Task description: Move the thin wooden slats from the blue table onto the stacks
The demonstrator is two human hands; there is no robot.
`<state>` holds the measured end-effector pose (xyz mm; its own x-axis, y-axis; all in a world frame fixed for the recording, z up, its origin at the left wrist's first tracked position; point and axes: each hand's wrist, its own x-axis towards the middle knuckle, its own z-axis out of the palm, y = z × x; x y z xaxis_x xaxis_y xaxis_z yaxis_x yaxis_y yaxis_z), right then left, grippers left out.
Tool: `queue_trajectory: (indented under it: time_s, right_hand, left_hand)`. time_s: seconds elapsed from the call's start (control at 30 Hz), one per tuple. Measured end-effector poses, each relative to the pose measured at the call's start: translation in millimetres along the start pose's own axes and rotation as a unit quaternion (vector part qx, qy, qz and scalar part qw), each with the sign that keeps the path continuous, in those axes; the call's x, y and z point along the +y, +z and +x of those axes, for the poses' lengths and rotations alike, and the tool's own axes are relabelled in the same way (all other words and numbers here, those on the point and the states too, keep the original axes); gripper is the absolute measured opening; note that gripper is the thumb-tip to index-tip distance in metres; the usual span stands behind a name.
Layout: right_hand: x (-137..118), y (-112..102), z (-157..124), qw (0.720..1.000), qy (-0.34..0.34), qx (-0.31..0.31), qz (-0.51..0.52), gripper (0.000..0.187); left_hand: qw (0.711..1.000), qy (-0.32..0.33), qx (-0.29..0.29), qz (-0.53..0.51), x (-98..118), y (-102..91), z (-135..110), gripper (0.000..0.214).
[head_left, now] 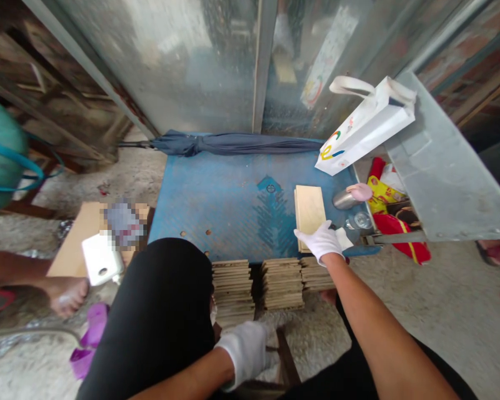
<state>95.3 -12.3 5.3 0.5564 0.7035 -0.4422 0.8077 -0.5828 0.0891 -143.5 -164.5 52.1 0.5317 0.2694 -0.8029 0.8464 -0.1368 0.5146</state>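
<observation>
A short stack of pale wooden boards [310, 206] lies on the blue table. My right hand [321, 243], in a white glove, is closed over its near end, the thumb at the left edge and the fingers across the right side. Low between my knees is my left hand [248, 349], also gloved; motion smears its fingers, and whether it holds anything does not show. It is close to a dark wooden bar [287, 358]. Below the table's near edge stand stacks of thin boards [233, 289], with another stack [282, 283] to their right.
A folded dark umbrella [237, 143] lies along the back of the blue table [216, 205]. At right are a white paper bag [358, 133], a metal cup [345, 199], a glass jar [358, 221] and an open metal lid [450, 161]. Another person's foot [69, 291] is at left.
</observation>
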Motion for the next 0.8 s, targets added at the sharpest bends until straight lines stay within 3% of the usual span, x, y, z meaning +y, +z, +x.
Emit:
queue_trajectory:
  time_s: [0.23, 0.53, 0.8]
  right_hand:
    - [-7, 11, 12, 0.999, 0.027, -0.022, -0.002, 0.14]
    - [-2, 23, 30, 0.999, 0.015, -0.031, -0.003, 0.138]
    - [2, 9, 29, 1.0, 0.005, -0.005, 0.021, 0.134]
  left_hand:
    - [0.997, -0.034, -0.045, 0.044, 20, -27.3, -13, 0.045]
    - [0.998, -0.008, -0.057, 0.003, 13, -21.6, -11, 0.044]
    - [0.997, -0.017, -0.071, 0.014, 17, -24.5, -10, 0.045]
